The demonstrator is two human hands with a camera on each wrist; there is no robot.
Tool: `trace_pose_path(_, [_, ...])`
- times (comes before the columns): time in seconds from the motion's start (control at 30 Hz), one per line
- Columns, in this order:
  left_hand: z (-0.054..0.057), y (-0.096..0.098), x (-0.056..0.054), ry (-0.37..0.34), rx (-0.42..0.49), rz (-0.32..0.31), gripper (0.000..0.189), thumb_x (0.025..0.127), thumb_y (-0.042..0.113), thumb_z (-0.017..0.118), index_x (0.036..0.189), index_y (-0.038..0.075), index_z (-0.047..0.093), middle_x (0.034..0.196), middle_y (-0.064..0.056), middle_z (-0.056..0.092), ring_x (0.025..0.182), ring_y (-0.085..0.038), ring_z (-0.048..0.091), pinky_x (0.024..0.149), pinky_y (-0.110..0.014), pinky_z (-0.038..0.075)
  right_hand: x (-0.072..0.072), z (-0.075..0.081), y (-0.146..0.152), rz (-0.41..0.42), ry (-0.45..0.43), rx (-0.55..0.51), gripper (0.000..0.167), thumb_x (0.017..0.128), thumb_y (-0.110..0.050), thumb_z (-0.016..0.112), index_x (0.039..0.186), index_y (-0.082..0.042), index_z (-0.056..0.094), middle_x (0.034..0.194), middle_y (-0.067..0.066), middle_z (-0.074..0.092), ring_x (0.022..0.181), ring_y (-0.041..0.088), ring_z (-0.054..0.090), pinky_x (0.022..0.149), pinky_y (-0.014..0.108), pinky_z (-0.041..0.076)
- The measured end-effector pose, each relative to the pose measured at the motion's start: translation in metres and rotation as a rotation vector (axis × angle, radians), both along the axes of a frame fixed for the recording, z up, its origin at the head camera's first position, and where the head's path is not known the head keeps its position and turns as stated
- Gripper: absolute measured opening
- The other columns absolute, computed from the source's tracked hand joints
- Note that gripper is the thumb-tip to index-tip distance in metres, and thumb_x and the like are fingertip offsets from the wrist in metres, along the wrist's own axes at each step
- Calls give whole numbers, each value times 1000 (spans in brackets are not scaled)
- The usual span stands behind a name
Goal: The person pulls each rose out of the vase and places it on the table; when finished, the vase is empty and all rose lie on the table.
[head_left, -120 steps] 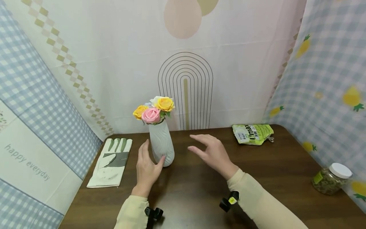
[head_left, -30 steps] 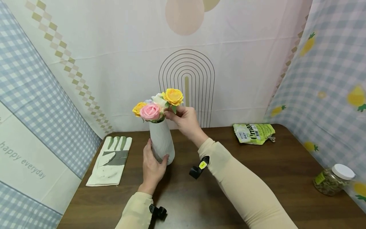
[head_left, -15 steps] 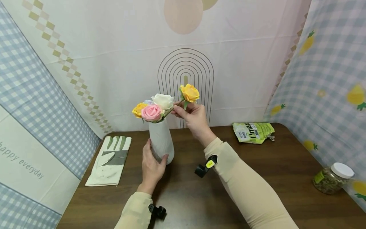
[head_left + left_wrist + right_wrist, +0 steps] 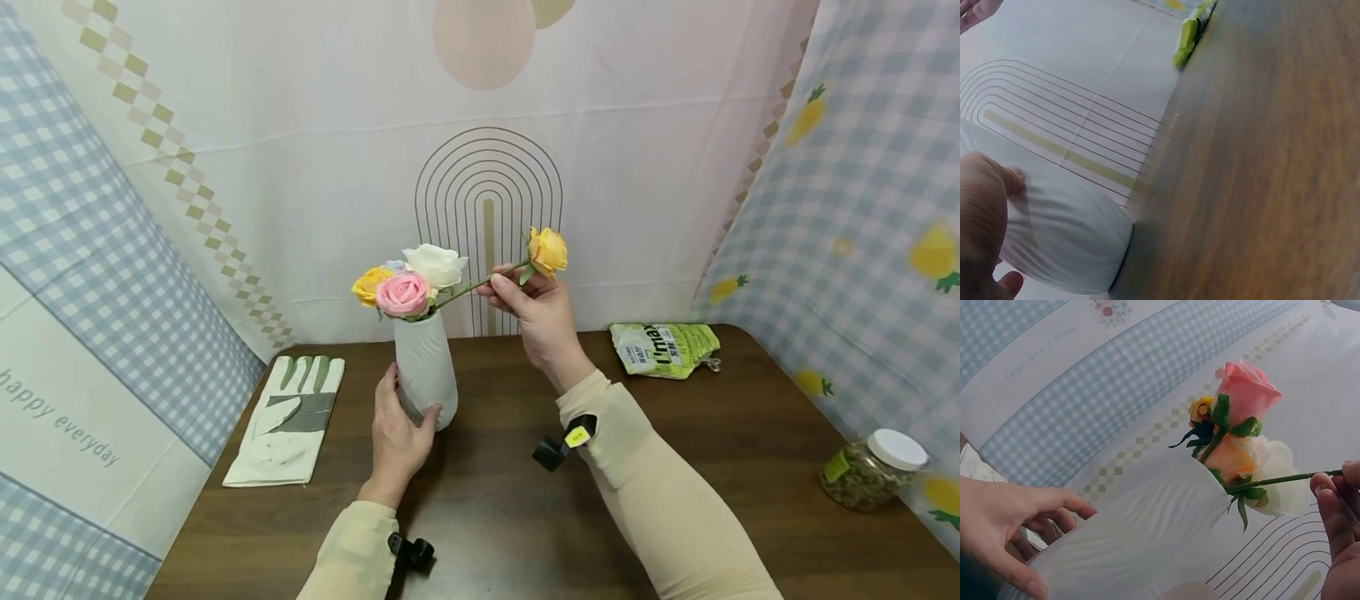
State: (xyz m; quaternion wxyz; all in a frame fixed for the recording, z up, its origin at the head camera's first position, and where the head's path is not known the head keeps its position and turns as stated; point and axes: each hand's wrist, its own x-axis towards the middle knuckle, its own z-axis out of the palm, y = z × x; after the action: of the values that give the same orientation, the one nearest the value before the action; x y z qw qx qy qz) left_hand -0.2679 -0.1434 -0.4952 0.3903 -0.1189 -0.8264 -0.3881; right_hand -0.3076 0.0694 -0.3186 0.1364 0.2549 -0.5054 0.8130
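Note:
A white vase (image 4: 423, 367) with a rippled surface stands on the brown table. My left hand (image 4: 400, 440) holds it low on its side, thumb and fingers around it. From its mouth rise a pink rose (image 4: 402, 296), a white rose (image 4: 436, 265) and a yellow rose (image 4: 369, 286). In the right wrist view a peach flower (image 4: 1232, 459) shows among them. To the right of the vase, my right hand (image 4: 543, 325) pinches the stem of another yellow rose (image 4: 548, 252). That stem slants down to the vase's mouth; whether its end is inside is hidden.
White and grey-green gloves (image 4: 288, 425) lie left of the vase. At the back right is a green pouch (image 4: 663, 348) with a clip. Near the right edge stands a lidded jar (image 4: 870, 471) of dried leaves. Fabric hangs behind and on both sides of the table (image 4: 495, 525).
My right hand came to the bouquet, took hold of one yellow rose, and has drawn it out to the right, baring its stem. My left hand stays on the vase.

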Motion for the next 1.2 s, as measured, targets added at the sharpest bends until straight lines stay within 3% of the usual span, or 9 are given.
trace_pose_path(0.43, [-1, -1, 0, -22, -2, 15, 94, 72, 16, 85, 146, 2, 29, 134, -20, 44, 123, -32, 46, 99, -49, 40, -4, 10, 25, -112, 28, -86, 8, 88, -5, 68, 94, -1, 67, 94, 11, 73, 81, 19, 70, 70, 28, 55])
trace_pose_path(0.73, [1, -1, 1, -35, 0, 19, 93, 73, 16, 83, 147, 2, 29, 135, -20, 44, 126, -30, 44, 102, -46, 37, -7, 7, 61, -342, 11, -192, 20, 87, -11, 69, 102, 2, 68, 87, 17, 70, 71, 18, 67, 71, 28, 54])
trace_pose_path(0.87, [0, -1, 0, -31, 2, 19, 92, 73, 15, 83, 147, 2, 28, 136, -20, 43, 127, -30, 43, 103, -45, 36, -7, -4, 80, -468, -29, -114, 28, 91, -21, 63, 90, 7, 68, 108, 12, 68, 91, 17, 64, 70, 24, 50])
trace_pose_path(0.93, [0, -1, 0, -26, 1, 18, 92, 73, 15, 83, 147, 2, 28, 136, -20, 43, 127, -30, 43, 103, -46, 36, -7, -14, 89, -515, -54, -54, 34, 92, -24, 62, 82, 8, 67, 110, 9, 68, 95, 16, 62, 68, 23, 48])
trace_pose_path(1.0, [-1, -1, -1, -22, -3, 19, 93, 73, 16, 83, 147, 2, 29, 135, -20, 44, 127, -31, 44, 102, -46, 37, -7, -26, 97, -550, -91, -16, 33, 91, -25, 64, 85, 7, 71, 101, 6, 70, 92, 14, 63, 66, 21, 47])
trace_pose_path(1.13, [-2, -1, -1, -20, -9, 20, 93, 73, 16, 83, 147, 2, 29, 134, -20, 44, 127, -31, 44, 102, -47, 37, -5, -53, 109, -601, -136, 37, 23, 87, -17, 70, 105, -3, 74, 72, 1, 68, 64, 10, 61, 56, 17, 47])
trace_pose_path(1.2, [-2, -1, 0, -20, -7, 23, 93, 73, 16, 83, 147, 2, 29, 135, -20, 44, 127, -31, 44, 102, -47, 37, -2, -64, 113, -626, -116, 83, 25, 86, -10, 71, 110, -2, 72, 69, 0, 69, 59, 11, 61, 53, 17, 46])
